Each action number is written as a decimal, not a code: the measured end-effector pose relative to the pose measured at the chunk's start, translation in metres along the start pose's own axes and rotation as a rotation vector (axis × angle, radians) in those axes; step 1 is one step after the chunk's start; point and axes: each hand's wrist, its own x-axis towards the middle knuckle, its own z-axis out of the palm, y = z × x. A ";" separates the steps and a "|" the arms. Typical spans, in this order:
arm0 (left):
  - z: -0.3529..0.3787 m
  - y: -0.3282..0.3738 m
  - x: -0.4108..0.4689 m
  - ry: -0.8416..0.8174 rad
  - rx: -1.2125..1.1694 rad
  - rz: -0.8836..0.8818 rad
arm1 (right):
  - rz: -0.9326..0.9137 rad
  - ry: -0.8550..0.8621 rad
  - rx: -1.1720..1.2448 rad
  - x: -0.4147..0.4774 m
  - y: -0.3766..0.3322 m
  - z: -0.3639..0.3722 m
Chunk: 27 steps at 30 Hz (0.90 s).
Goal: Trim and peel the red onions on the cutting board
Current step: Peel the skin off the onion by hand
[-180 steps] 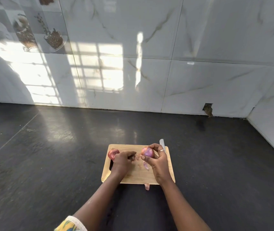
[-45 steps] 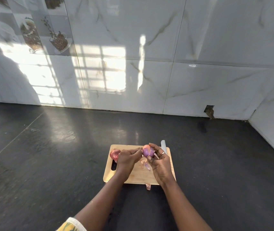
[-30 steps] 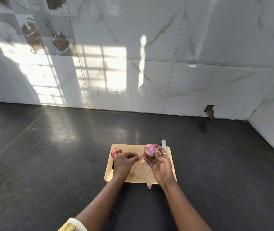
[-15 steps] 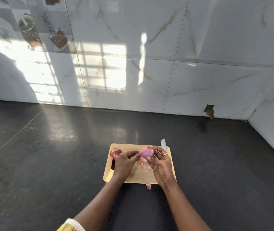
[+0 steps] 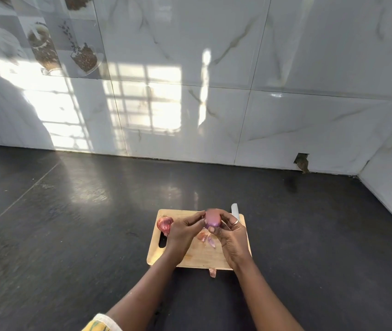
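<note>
Right hand [image 5: 232,231] is gripping the held onion [image 5: 213,220] above the cutting board's [image 5: 197,256] far edge; left hand [image 5: 184,232] is pinching its left side. Second onion [image 5: 164,224] is lying at the board's far-left corner, nearer the left hand.

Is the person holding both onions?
No: the left hand and right hand both grip one smooth purple onion, while the other papery red onion lies on the wooden cutting board.

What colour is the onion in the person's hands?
The held onion is glossy purple-pink; the head view shows it best.
</note>
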 end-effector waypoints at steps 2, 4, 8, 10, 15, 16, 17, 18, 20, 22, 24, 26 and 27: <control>0.003 -0.001 0.001 -0.018 -0.118 -0.067 | 0.013 0.008 0.005 0.002 0.000 -0.001; 0.005 -0.002 0.003 -0.025 -0.159 -0.097 | 0.020 0.016 0.009 0.004 0.000 -0.001; 0.009 -0.004 0.007 -0.008 -0.085 -0.089 | 0.014 0.011 -0.005 0.005 -0.002 -0.001; 0.012 -0.004 0.008 0.013 -0.048 -0.078 | 0.016 0.007 -0.006 0.006 -0.002 -0.002; 0.016 -0.004 0.009 0.033 0.032 -0.042 | 0.008 0.004 -0.033 0.007 -0.003 -0.001; 0.016 -0.004 0.009 0.038 0.042 -0.037 | 0.006 0.001 -0.038 0.006 -0.004 -0.001; 0.015 -0.005 0.010 0.044 0.051 -0.034 | 0.002 0.001 -0.042 0.005 -0.006 -0.001; 0.015 -0.005 0.010 0.046 0.056 -0.030 | -0.002 0.000 -0.050 0.005 -0.007 -0.001; 0.013 -0.005 0.010 0.038 0.044 -0.037 | -0.005 0.006 -0.069 0.006 -0.007 -0.002; 0.012 -0.004 0.009 0.026 -0.002 -0.048 | -0.002 0.018 -0.073 0.007 -0.006 -0.002; 0.012 -0.002 0.007 0.006 -0.080 -0.051 | 0.011 0.028 -0.068 0.008 -0.005 -0.003; 0.013 0.001 0.005 -0.011 -0.145 -0.058 | 0.019 0.028 -0.054 0.008 -0.004 -0.003; 0.013 0.001 0.005 -0.014 -0.170 -0.067 | 0.017 0.025 -0.051 0.008 -0.004 -0.003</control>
